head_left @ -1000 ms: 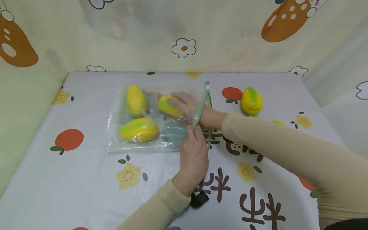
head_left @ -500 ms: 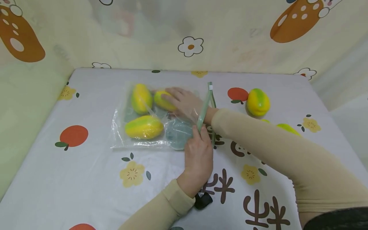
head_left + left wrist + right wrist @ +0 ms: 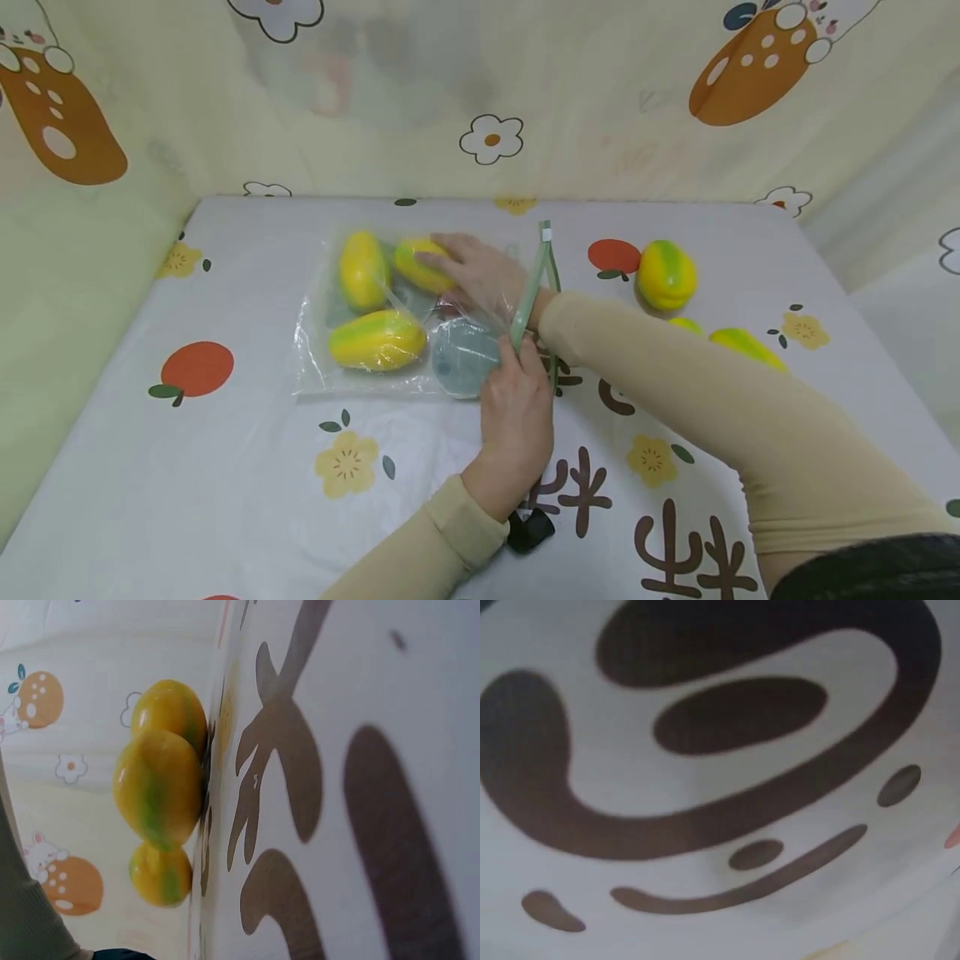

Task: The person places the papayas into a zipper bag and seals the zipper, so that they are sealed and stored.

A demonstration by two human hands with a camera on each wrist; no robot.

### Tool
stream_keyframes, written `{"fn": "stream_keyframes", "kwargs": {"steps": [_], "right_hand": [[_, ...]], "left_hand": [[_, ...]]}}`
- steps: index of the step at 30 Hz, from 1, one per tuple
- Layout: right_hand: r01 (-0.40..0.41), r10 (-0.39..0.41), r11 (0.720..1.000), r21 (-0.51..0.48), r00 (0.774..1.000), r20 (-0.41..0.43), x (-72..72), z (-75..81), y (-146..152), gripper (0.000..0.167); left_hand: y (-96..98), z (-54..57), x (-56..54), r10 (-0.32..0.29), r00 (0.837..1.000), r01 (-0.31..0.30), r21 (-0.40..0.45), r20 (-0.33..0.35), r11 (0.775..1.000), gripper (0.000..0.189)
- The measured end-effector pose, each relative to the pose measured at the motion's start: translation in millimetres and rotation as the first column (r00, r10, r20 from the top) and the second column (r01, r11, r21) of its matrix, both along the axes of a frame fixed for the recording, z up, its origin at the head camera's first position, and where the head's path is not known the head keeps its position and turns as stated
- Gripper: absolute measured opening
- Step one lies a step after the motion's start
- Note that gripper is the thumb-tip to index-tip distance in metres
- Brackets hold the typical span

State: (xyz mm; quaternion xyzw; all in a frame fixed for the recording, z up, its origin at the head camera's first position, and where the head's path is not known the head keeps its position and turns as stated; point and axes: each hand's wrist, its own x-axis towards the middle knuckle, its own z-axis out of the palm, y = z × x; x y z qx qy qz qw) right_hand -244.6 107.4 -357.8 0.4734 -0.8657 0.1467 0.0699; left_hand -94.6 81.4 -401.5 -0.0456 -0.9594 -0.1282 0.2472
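head view: the left hand (image 3: 517, 412) pinches the green zip edge (image 3: 528, 296) of a clear bag (image 3: 322, 379) lying on the surface (image 3: 247, 450), probably to keep it parted for the right hand (image 3: 487, 271), whose fingers reach inside against a yellow-green fruit (image 3: 408, 262) beside two others (image 3: 377, 342), though i cannot tell whether they clasp it or merely push. left wrist view: three loose fruits (image 3: 159, 784) rest near one another, perhaps for easy reach. right wrist view: only brown printed marks (image 3: 739, 716) show, no fingers.
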Motion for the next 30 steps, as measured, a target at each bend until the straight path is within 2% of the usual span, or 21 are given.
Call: {"fn": "stream_keyframes", "kwargs": {"steps": [9, 15, 19, 22, 25, 26, 28, 30], "right_hand": [[0.043, -0.043, 0.999, 0.000, 0.999, -0.021, 5.0, -5.5, 0, 0.061], [0.047, -0.044, 0.997, 0.068, 0.998, -0.033, 4.0, -3.7, 0, 0.065], [0.055, -0.062, 0.992, 0.118, 0.997, 0.052, 8.8, -0.5, 10, 0.062], [0.065, -0.089, 0.986, 0.155, 0.983, 0.158, 17.9, 3.9, 24, 0.059], [-0.017, -0.013, 0.985, 0.173, 0.985, 0.170, 28.1, 9.4, 49, 0.057], [-0.011, -0.029, 0.984, 0.180, 0.975, 0.218, 32.7, 12.6, 59, 0.058], [-0.041, 0.000, 0.982, 0.186, 0.976, 0.218, 40.2, 19.6, 79, 0.061], [-0.011, -0.036, 0.977, 0.214, 0.976, 0.214, 49.3, 30.5, 94, 0.059]], "left_hand": [[3.2, -2.4, 1.0, 0.018, 0.999, -0.019, -0.009, -0.026, 1.000, 0.046], [1.8, -1.7, 0.9, 0.027, 1.000, -0.027, -0.008, -0.013, 1.000, 0.049], [3.6, -1.2, 3.3, 0.012, 1.000, -0.012, -0.005, 0.011, 1.000, 0.052], [5.1, -3.0, 4.3, 0.010, 1.000, -0.010, -0.002, 0.002, 1.000, 0.053], [7.3, -5.3, 4.8, 0.022, 0.999, -0.022, -0.007, -0.036, 1.000, 0.054], [7.5, -5.7, 4.8, 0.026, 0.999, -0.026, -0.006, -0.048, 1.000, 0.053], [7.2, -5.4, 5.0, 0.030, 0.998, -0.030, -0.005, -0.056, 1.000, 0.055], [4.4, -3.6, 5.2, 0.032, 0.999, -0.032, -0.002, -0.037, 0.999, 0.057]]}}
